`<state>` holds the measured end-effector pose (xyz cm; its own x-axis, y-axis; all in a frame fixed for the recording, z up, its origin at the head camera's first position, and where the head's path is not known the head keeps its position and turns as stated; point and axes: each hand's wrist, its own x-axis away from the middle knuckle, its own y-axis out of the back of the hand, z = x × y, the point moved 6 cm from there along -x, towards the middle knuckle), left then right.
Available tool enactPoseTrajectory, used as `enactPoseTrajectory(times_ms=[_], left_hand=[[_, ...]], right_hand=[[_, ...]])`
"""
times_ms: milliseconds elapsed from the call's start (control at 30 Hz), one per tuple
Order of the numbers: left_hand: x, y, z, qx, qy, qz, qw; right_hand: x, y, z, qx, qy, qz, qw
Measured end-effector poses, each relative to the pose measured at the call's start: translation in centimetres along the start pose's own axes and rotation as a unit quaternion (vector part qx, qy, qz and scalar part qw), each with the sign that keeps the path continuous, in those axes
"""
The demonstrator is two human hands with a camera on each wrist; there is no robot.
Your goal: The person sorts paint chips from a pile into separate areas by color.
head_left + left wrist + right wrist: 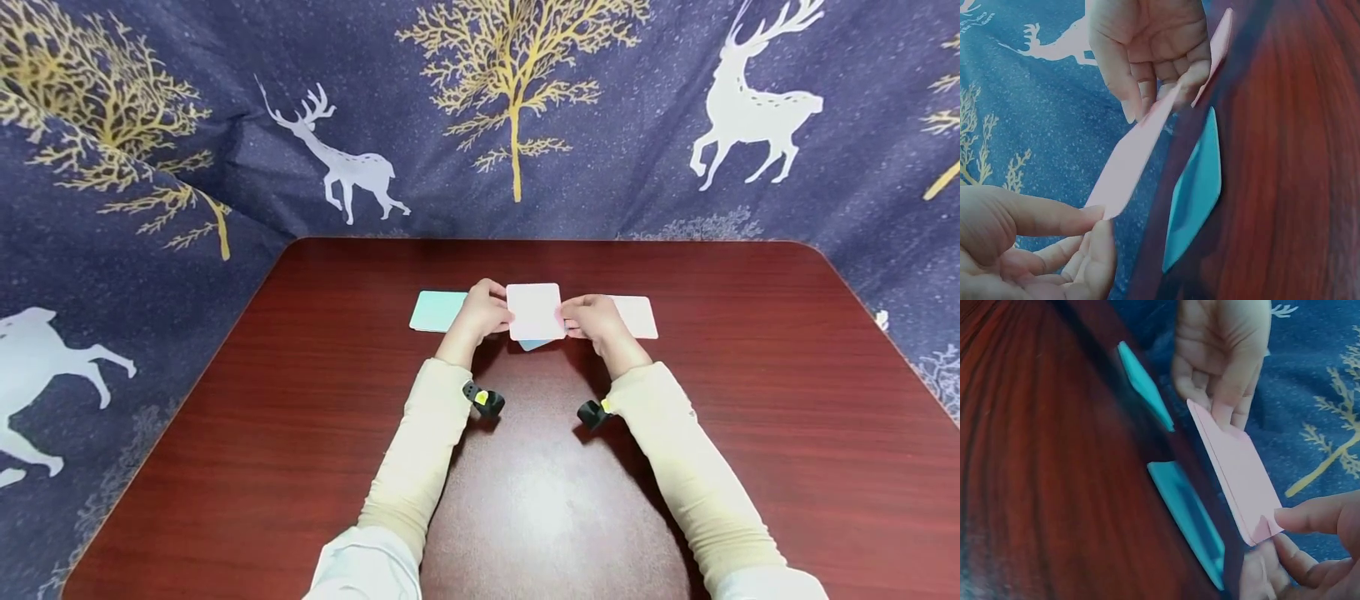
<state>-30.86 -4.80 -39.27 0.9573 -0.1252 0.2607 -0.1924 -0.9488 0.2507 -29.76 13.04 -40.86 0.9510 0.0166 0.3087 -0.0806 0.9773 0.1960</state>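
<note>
Between my two hands a pink square card (534, 312) with rounded corners hangs above the table. My left hand (481, 311) pinches its left edge between thumb and fingers. The opposite edge is pinched by my right hand (592, 318), with the thumb on the card's face in the right wrist view (1279, 519). Below it lies a blue-green card (1194, 187), mostly hidden from the head camera. Another light teal card or stack (437, 311) lies beside my left hand. To the right, a pale pink card or stack (636, 316) is partly covered by my right hand.
The cards lie toward the far side of a dark red wood-grain table (315, 400). Behind it hangs a blue cloth (420, 108) printed with white deer and golden trees. A black strap device (487, 402) sits on each wrist.
</note>
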Motion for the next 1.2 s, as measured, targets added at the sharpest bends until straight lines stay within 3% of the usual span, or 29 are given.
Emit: enactPoseTrajectory(times_ms=[200, 433, 567, 967, 1200], left_hand=[[0.1, -0.2, -0.6, 0.038, 0.000, 0.005, 0.9993], [-0.4, -0.9, -1.8, 0.038, -0.010, 0.012, 0.9992], [-0.5, -1.0, -1.9, 0.036, -0.007, -0.003, 0.9993], [-1.0, -1.6, -0.5, -0.016, -0.004, -0.022, 0.9996], [-1.2, -1.5, 0.1, -0.083, 0.004, -0.039, 0.9958]], right_hand=[[0.4, 0.9, 0.6, -0.052, 0.010, 0.005, 0.999], [0.6, 2.7, 1.2, 0.013, -0.019, -0.012, 1.000], [0.4, 2.8, 1.3, 0.012, -0.018, -0.016, 1.000], [-0.4, 2.2, -0.1, -0.030, -0.014, -0.026, 0.999], [-0.9, 1.4, -1.1, -0.001, -0.011, -0.034, 0.999]])
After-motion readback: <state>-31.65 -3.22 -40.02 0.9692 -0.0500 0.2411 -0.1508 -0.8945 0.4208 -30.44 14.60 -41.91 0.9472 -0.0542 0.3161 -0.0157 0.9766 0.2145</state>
